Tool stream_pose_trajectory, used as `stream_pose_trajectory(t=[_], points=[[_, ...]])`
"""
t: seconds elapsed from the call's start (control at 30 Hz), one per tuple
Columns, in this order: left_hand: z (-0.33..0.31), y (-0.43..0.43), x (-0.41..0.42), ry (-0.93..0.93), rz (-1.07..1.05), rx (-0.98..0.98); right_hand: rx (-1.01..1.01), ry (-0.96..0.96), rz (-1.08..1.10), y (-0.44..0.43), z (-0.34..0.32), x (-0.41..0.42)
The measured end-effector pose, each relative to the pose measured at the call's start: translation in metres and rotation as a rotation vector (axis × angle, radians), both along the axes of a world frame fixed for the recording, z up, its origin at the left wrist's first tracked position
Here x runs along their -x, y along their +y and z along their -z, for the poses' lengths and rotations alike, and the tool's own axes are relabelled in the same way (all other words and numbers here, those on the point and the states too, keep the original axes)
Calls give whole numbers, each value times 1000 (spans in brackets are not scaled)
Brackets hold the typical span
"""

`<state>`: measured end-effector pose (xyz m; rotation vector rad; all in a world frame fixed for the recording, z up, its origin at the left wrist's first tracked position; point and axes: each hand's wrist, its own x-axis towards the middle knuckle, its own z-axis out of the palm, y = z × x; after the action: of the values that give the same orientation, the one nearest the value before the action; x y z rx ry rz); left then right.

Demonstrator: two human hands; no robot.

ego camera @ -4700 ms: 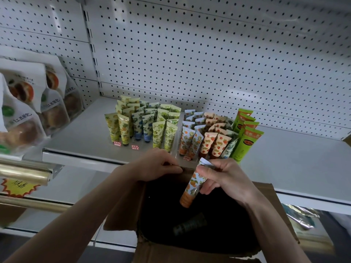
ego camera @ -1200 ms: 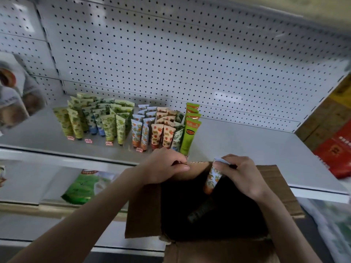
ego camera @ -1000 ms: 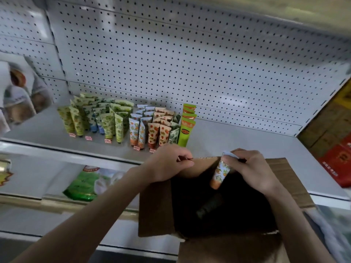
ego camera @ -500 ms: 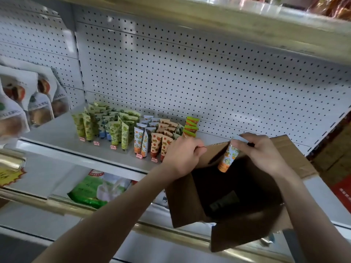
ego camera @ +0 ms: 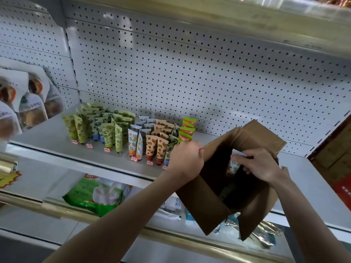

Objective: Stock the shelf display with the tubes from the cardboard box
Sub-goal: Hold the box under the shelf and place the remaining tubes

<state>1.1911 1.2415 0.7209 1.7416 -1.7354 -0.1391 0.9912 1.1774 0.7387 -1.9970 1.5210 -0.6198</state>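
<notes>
Holds the cardboard box (ego camera: 201, 202) up in front of the shelf (ego camera: 49, 137), at about 4 o'clock in the view, tilted with its open mouth toward 11 o'clock; grips the rim on the box's 9 o'clock side with the left hand (ego camera: 187, 158), with fingers curled tight over the cardboard edge; reaches over the rim at 2 o'clock with the right hand (ego camera: 262, 165), with fingers bent close together and pinching the flat crimped end of an orange-printed tube (ego camera: 232, 166); carries that tube hanging down from the pinch, just inside the box mouth against the dark interior, well apart from the stocked rows; shows a dark shape (ego camera: 227, 191) lower in the box, too dim to name; shows upright tubes in ranks on the shelf at 9 o'clock from the box, caps down: green leaf-printed tubes (ego camera: 107, 132) farthest toward 9 o'clock, next orange-fruit tubes (ego camera: 132, 142), next strawberry tubes (ego camera: 161, 149) just beside the left hand, then bright green tubes (ego camera: 187, 130) at 12 o'clock from that hand, partly hidden behind it; shows small red-and-white price tags (ego camera: 134, 158) along the shelf front at 6 o'clock from the ranks; shows white pegboard (ego camera: 190, 73) behind the shelf across 12 o'clock; shows pale snack bags (ego camera: 32, 105) at far 9 o'clock; shows a green packet (ego camera: 89, 192) on the lower shelf at 7 o'clock, just beside the left forearm.
</notes>
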Motion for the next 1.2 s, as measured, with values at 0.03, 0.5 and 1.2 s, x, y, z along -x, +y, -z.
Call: stream_pose_trajectory(t=[0.03,0.5,1.2], points=[[0,-3,2,10,3,-6,-23,33,-7,-3,0,0],[3,-20,0,156,10,-3,-165,356,-219,-32,6,-15],[-25,-34,9,-105,346,-231,-2,296,-104,-33,9,19]])
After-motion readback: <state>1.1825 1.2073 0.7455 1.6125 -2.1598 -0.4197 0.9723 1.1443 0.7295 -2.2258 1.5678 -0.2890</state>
